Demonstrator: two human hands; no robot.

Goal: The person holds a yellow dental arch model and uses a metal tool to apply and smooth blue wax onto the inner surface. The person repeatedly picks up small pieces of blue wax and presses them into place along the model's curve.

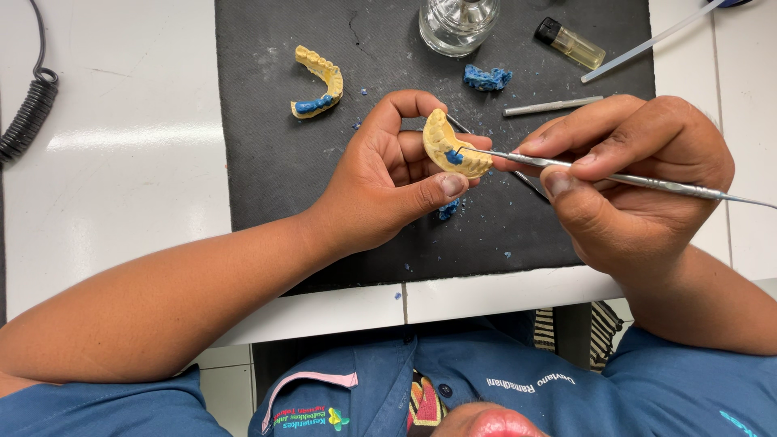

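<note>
Plainly a delicate hold: left hand [380, 182] closed around a yellow plaster dental cast [455, 146], thumb beneath and fingers curled over the top, raised just above the black mat [267, 162]. Right hand [639, 182] pinched shut on a slim metal carving tool [615, 174], tip touching the blue wax patch [454, 157] on the cast's front edge.

Likely risks, judged from this pose: a slip of the tip off the wax, scratching plaster or jabbing the left thumb just below; too much pressure, chipping a tooth off the brittle cast; a loosened hold, dropping the cast onto the mat.

Around, largest first: white bench [121, 162] carrying the mat; coiled black cord [28, 113] at the far left; clear glass vessel [457, 24] at the top edge; a second yellow cast [320, 81] with blue wax, lying well apart to the left; long white tube [647, 40] at upper right; small amber vial [571, 43]; spare metal instrument [552, 106]; lump of blue wax [486, 78]; blue crumbs scattered about. Nothing between tool and cast; spare instrument and wax lump just behind the hands, within reach of an elbow swing.
</note>
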